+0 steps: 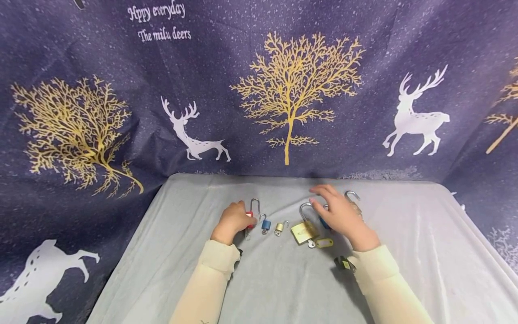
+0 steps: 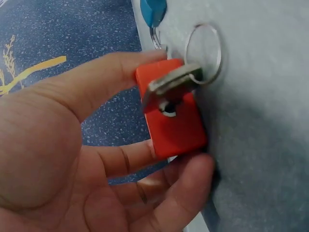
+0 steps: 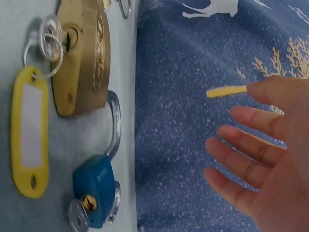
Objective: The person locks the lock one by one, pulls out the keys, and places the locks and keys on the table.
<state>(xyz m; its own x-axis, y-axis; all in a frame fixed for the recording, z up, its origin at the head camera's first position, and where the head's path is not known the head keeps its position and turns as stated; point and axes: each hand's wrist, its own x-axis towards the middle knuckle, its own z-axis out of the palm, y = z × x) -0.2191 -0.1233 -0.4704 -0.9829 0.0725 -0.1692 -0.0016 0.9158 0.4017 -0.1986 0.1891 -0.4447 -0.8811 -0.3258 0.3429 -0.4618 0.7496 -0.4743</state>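
My left hand (image 1: 234, 220) grips a red padlock (image 2: 176, 125) by its sides, thumb and fingers on opposite edges. A key (image 2: 175, 82) on a wire ring sits in its keyhole, and its shackle stands raised in the head view. My right hand (image 1: 341, 216) hovers with fingers spread over a blue padlock (image 3: 96, 191), holding nothing. That padlock has a key in it and is partly hidden by the hand in the head view. Left of the right hand lies a large brass padlock (image 1: 304, 232) with its shackle open, a key and a yellow tag (image 1: 324, 243).
Between the hands, a small blue padlock (image 1: 265, 225) and a small brass padlock (image 1: 279, 228) lie with their shackles open. Beyond the right hand is another open padlock (image 1: 354, 205), partly covered. A grey cloth (image 1: 275, 288) covers the table; a patterned curtain (image 1: 340, 148) hangs behind.
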